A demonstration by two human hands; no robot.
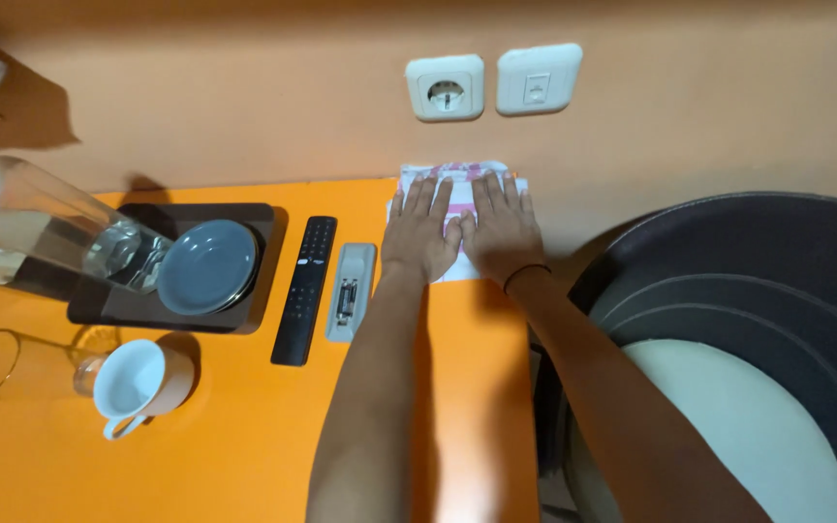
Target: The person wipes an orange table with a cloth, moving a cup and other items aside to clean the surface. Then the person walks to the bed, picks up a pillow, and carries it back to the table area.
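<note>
Pressing flat on a folded white-and-pink cloth, both hands are seen side by side, thumbs touching. Left hand and right hand are laid palm down with fingers spread apart, nothing clamped. The cloth is placed at the far edge of the orange table, against the wall under two white sockets. A grey remote and a black remote are found just left of the hands (parallel, close together). A blue plate is set on a dark tray; a white cup and glass bottle are seen further left.
</note>
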